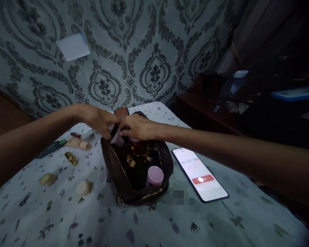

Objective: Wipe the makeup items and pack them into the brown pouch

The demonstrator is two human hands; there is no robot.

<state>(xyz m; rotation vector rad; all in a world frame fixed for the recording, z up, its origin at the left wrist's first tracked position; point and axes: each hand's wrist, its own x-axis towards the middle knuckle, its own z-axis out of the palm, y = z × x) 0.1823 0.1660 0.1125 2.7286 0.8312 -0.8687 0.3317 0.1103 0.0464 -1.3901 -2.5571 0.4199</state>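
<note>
A dark brown zip pouch (118,175) stands open on the patterned bedsheet. Inside it I see a pink-lidded jar (155,175) and several dark bottles (140,152). My left hand (98,119) reaches to the pouch's far rim, its fingers pinched on the pale lining there. My right hand (137,127) lies over the same far rim, fingers curled on a pinkish fold of lining (118,139). The two hands touch at the fingertips beside a brown tab (122,112).
Left of the pouch lie a beige tube (78,143), a gold lipstick (71,158), two round pale compacts (84,187), and a dark pencil (50,149). A phone (200,174) showing a timer lies to the right. A dark cluttered side table (221,113) stands at right.
</note>
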